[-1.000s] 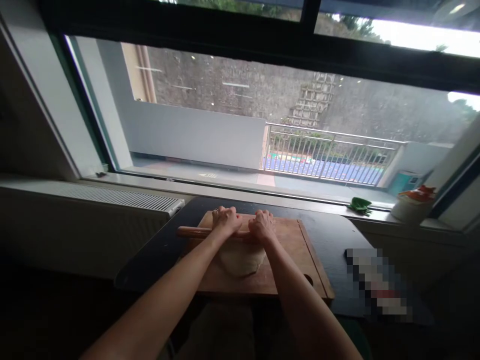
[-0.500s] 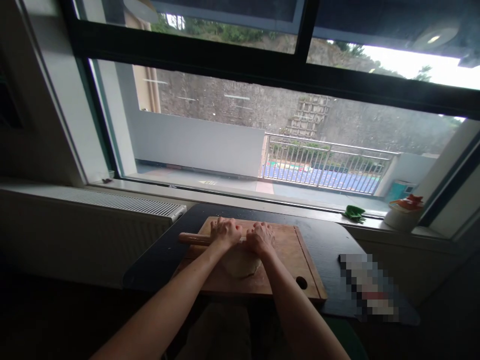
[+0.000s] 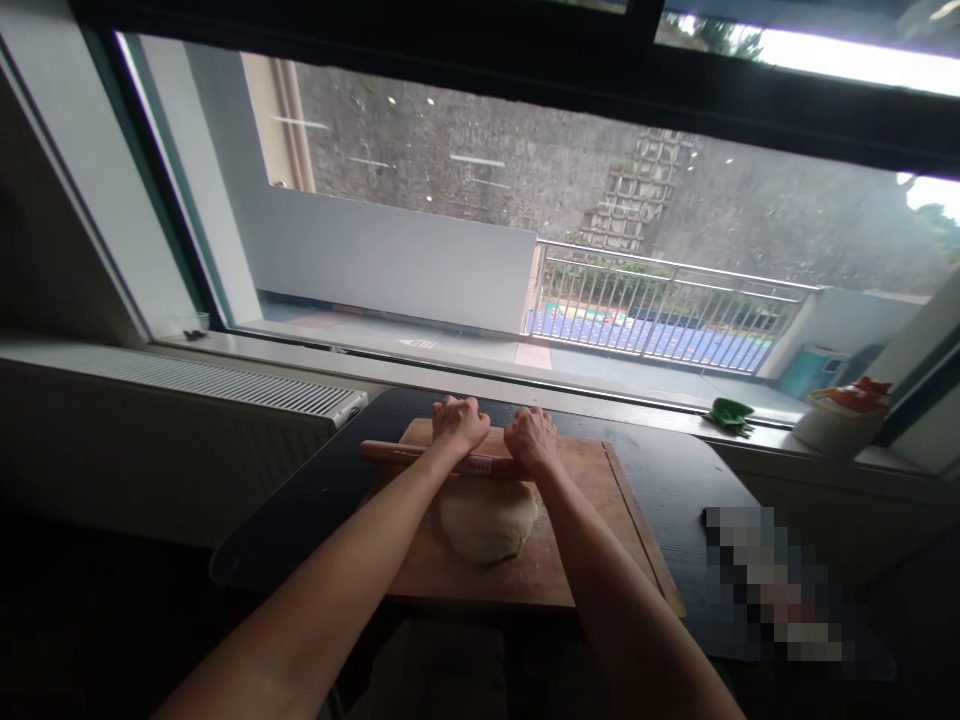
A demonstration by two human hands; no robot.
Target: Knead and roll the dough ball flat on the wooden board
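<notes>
Ideally, my left hand (image 3: 460, 427) and right hand (image 3: 532, 437), bent over the rolling pin (image 3: 391, 453) (clenched or not, I can't tell), should press the dough (image 3: 489, 522) evenly.

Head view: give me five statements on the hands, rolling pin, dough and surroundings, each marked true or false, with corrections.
1. The left hand and right hand are both at the rolling pin. True.
2. The dough rests on the wooden cutting board. True.
3. The rolling pin stands upright on one end. False: it lies on its side, crosswise over the board.
4. The dough in view lies on the far side of the rolling pin. False: it lies on the near side.
5. The radiator is to the left of the dark table. True.
</notes>
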